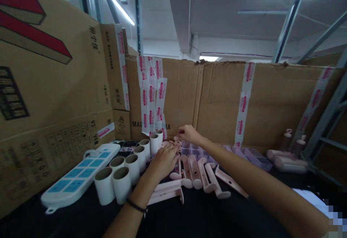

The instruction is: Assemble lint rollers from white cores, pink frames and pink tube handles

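At the tray's (200, 153) left end, left hand (165, 157) covers pink parts (178, 145); right hand (188, 134) is just apart, fingers curled. Cannot tell either grip. Preferably, steady parts lightly.

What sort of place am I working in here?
Probably a stockroom or small warehouse: metal rack posts rise behind, taped-up cardboard walls enclose the work surface, and many matching pink plastic brackets lie together.

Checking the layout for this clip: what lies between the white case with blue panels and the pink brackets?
In the head view, white hollow cylinders stand between the white case and the pink brackets; the left forearm also lies there.
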Motion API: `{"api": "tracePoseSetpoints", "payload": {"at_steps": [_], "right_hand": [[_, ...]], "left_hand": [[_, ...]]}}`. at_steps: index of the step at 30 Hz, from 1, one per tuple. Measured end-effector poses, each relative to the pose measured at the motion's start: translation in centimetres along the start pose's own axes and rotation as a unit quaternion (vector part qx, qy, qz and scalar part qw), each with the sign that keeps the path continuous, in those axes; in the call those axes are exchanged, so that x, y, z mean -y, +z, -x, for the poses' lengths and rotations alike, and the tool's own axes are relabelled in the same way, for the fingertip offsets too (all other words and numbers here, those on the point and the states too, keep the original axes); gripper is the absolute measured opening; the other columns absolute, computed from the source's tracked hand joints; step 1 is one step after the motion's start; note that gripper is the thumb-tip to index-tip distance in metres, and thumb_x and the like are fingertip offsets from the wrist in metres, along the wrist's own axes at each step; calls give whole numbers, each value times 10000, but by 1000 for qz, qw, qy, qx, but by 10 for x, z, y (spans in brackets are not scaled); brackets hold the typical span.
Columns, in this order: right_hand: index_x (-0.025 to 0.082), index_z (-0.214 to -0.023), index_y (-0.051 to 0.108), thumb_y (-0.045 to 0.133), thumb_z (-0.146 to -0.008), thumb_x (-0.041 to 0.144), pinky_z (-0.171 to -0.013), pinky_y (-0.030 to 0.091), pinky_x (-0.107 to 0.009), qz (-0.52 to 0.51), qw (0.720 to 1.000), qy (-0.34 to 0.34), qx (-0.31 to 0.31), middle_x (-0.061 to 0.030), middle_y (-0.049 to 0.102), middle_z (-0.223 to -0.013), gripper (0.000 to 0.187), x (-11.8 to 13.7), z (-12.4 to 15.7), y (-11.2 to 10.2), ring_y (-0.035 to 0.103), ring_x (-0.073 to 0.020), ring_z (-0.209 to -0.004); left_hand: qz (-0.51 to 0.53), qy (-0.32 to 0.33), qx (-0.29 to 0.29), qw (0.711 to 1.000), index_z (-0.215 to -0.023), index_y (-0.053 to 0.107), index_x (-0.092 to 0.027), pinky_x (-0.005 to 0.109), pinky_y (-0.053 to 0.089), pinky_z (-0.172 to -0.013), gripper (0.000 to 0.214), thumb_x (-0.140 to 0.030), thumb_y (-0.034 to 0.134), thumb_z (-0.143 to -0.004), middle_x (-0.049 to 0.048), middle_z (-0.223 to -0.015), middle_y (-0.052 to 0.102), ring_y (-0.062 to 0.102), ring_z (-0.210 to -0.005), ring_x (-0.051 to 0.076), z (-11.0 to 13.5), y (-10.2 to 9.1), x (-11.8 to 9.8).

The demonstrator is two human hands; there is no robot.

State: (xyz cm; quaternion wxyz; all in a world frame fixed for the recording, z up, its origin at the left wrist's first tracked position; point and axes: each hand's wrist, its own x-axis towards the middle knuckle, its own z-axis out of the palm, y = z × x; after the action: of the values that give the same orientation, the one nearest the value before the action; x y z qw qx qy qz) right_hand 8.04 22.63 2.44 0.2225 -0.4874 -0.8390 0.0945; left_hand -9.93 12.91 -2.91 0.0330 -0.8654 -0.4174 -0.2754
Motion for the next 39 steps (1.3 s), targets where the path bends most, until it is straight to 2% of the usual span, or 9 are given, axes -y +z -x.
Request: {"api": "tracePoseSetpoints", "payload": {"at_steps": [5,8,10,13,19,24,28,31,39], "right_hand": [[161,-1201,657,649,-965,368,-852,592,-401,-11,999,-11,29,-70,658,-1237,314,4,-18,25,670,-242,-1028],[171,-1208,650,638,-975,363,-860,591,-403,-15,1000,-5,11,-77,657,-1237,303,0,-16,28,670,-228,-1025],[169,-1211,646,634,-978,364,-868,589,-410,-15,1000,2,-15,-78,658,-1231,304,-8,-10,17,670,-227,-1026],[170,-1212,643,624,-984,367,-883,584,-421,-12,997,21,-67,-82,659,-1226,302,-31,9,-19,669,-224,-1033],[161,-1214,634,622,-987,372,-855,591,-411,25,978,122,-166,-84,669,-1187,310,-108,103,-116,679,-208,-992],[164,-1210,639,622,-986,372,-861,589,-412,87,933,268,-226,-81,665,-1200,306,-173,216,-167,675,-215,-1004],[163,-1214,641,636,-976,369,-870,587,-417,128,882,383,-243,-79,657,-1222,314,-214,295,-180,669,-233,-1034],[185,-1219,642,657,-964,349,-877,581,-408,137,852,449,-230,-80,651,-1242,304,-240,332,-178,663,-234,-1063],[175,-1238,631,636,-977,366,-879,587,-421,89,855,450,-240,-84,649,-1244,324,-286,346,-161,667,-233,-1047]], "left_hand": [[-12,21,11,1000,-1178,662,-147,470,461,-1071,234,-191,534,-986,150,-1239,687,604,-1227,301,0,1,-11],[-17,23,12,1000,-1052,680,-137,483,463,-1059,169,-189,532,-987,168,-1244,679,605,-1223,319,-2,0,-13],[-15,26,11,999,-1035,675,-139,478,451,-1071,155,-189,536,-988,176,-1295,655,590,-1248,318,-4,-1,-14],[-8,38,8,999,-1001,662,-140,468,450,-1056,131,-179,539,-984,170,-1245,668,598,-1216,315,-7,-4,-16],[10,68,21,997,-895,636,-157,445,473,-887,194,-202,484,-1006,121,-974,679,639,-968,295,-12,-6,-30],[36,85,33,995,-926,654,-168,408,460,-877,241,-221,440,-1025,94,-956,672,635,-950,266,-13,3,-38],[49,77,34,995,-961,677,-162,392,463,-869,237,-224,454,-1015,94,-960,677,639,-942,260,-13,7,-37],[57,71,31,995,-939,687,-164,388,462,-864,267,-242,444,-1019,91,-945,676,636,-932,255,-12,6,-36],[66,76,3,995,-943,710,-189,344,479,-845,281,-250,446,-1018,77,-913,685,646,-895,225,-12,7,-34]]}}
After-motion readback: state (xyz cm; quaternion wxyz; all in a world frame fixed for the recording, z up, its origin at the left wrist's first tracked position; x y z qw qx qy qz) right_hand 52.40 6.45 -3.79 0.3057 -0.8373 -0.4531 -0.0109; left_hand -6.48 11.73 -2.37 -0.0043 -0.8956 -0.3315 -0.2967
